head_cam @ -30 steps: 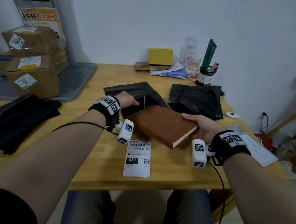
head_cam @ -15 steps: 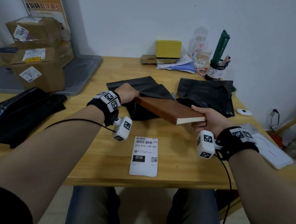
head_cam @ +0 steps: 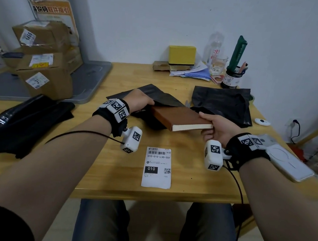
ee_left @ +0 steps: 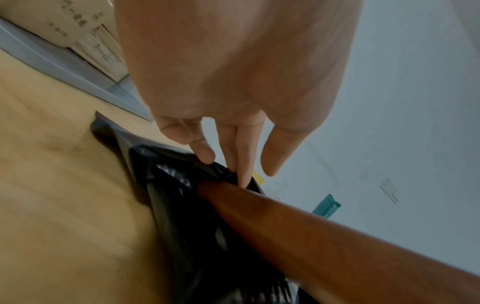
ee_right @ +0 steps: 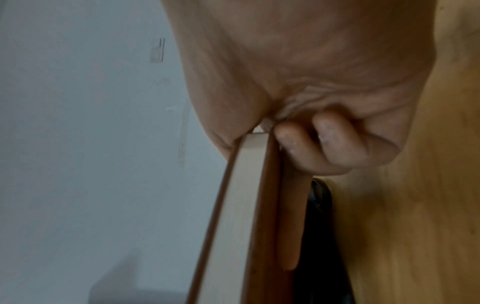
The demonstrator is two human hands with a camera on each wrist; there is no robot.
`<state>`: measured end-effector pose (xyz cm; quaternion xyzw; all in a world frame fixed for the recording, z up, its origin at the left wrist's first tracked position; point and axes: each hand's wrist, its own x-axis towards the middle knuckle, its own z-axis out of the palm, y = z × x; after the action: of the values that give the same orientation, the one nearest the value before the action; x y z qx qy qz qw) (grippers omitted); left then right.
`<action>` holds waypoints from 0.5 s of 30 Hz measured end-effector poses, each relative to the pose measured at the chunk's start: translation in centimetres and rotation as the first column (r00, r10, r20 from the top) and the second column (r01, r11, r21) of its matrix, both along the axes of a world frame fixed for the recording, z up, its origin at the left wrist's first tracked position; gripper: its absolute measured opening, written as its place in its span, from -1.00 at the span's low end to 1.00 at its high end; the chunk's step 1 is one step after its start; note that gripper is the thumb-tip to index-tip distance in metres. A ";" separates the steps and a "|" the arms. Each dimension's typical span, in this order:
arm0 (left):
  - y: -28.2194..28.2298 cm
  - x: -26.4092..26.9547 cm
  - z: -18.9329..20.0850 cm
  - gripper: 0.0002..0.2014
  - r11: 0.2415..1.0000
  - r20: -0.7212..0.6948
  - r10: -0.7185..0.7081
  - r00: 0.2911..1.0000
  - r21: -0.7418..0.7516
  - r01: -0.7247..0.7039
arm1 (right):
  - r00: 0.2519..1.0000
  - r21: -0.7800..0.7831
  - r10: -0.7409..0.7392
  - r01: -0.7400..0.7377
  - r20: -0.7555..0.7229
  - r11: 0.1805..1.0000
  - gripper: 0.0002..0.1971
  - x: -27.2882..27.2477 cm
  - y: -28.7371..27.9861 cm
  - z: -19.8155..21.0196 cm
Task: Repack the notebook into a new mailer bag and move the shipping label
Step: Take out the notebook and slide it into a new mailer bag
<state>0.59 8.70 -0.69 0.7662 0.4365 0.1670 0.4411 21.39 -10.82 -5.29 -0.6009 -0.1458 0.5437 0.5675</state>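
**Item 1. Step in hand: notebook into new mailer bag.**
The brown notebook, just past desk centre toward 12 o'clock, is grasped at its 3 o'clock end by the right hand, thumb on the top cover and fingers curled beneath. Its far corner sits at the mouth of the black mailer bag. The left hand, at 9 o'clock of the notebook, pinches the bag's upper lip with its fingertips and lifts it.

Handling advice, as judgement: keep the lip raised and taut so the thin film does not fold under the leading corner; feed the notebook flat and square toward 10 o'clock; let the lower layer stay on the desk. A tilted entry would likely snag the film.

**Item 2. Shipping label**. Loose, face up, at 6 o'clock of the notebook near the desk's front edge, well apart from both bags. Reads "010-010-L30-551", with a barcode, a black block "010" and a QR code; small print unreadable.

**Item 3. Second black mailer bag**. Crumpled, at 2 o'clock.

**Item 4. Cardboard parcels**. At 10 o'clock; stickers read "9466" and "3".
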 end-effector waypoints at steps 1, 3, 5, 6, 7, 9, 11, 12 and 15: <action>-0.2 0.0 0.1 -0.74 1.000 -0.004 -0.027 1.000 0.016 0.027 | 1.000 -0.009 0.005 -0.004 0.018 1.000 -0.74 -0.2 0.2 0.0; -0.4 0.0 0.1 -0.76 0.997 -0.018 -0.072 0.997 0.039 0.073 | 0.999 -0.030 0.009 -0.007 0.046 1.000 -0.72 -0.6 0.6 0.1; -0.3 -0.3 0.1 -0.77 0.995 -0.031 -0.083 0.996 0.055 0.085 | 0.999 -0.049 0.001 0.001 0.050 0.999 -0.70 -1.0 0.9 0.1; -0.1 -0.6 0.1 -0.77 0.996 -0.030 -0.063 0.998 0.062 0.065 | 0.999 -0.053 -0.008 0.010 0.044 0.999 -0.69 -1.1 1.1 0.1; 0.3 -0.9 0.1 -0.77 0.997 -0.022 -0.031 0.999 0.068 0.032 | 0.999 -0.051 -0.024 0.026 0.033 0.998 -0.70 -1.2 1.2 0.1; 0.9 -1.6 0.0 -0.77 0.997 -0.008 0.020 1.000 0.075 -0.019 | 0.997 -0.038 -0.072 0.072 0.001 0.997 -0.73 -1.2 1.3 0.0; 1.1 -2.0 0.0 -0.75 0.997 -0.002 0.006 1.000 0.082 -0.006 | 0.994 -0.016 -0.103 0.103 -0.028 0.995 -0.78 -1.1 1.5 0.0; 1.0 -2.1 0.1 -0.74 0.996 -0.001 -0.014 1.000 0.091 0.014 | 0.994 -0.009 -0.107 0.107 -0.035 0.994 -0.79 -1.1 1.6 0.0; 0.6 -1.9 0.5 -0.71 0.988 0.010 -0.078 0.997 0.135 0.076 | 0.994 -0.020 -0.105 0.105 0.000 0.994 -0.78 -1.4 2.2 0.1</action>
<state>-1.34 9.30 -0.15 0.8091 0.3910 0.1848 0.3979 20.00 -8.62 -5.16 -0.6132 -0.1082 0.5147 0.5894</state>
